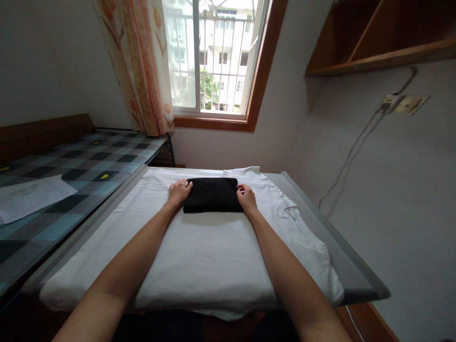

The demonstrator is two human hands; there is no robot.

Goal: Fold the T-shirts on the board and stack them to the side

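Between the hands, a folded black cloth (213,195) lies on white shirts (206,261). The left hand (180,192) rests loosely spread; the right hand (246,197) curls, pinching or not I can't tell. Seemingly edge-straightening; next calls for even handling.

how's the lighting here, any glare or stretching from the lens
In the head view, daylight through the window washes out parts outside; in the head view, the folded black cloth is too dark to show much texture; in the head view, the wall shelf slants near the edge, suggesting wide-angle distortion.
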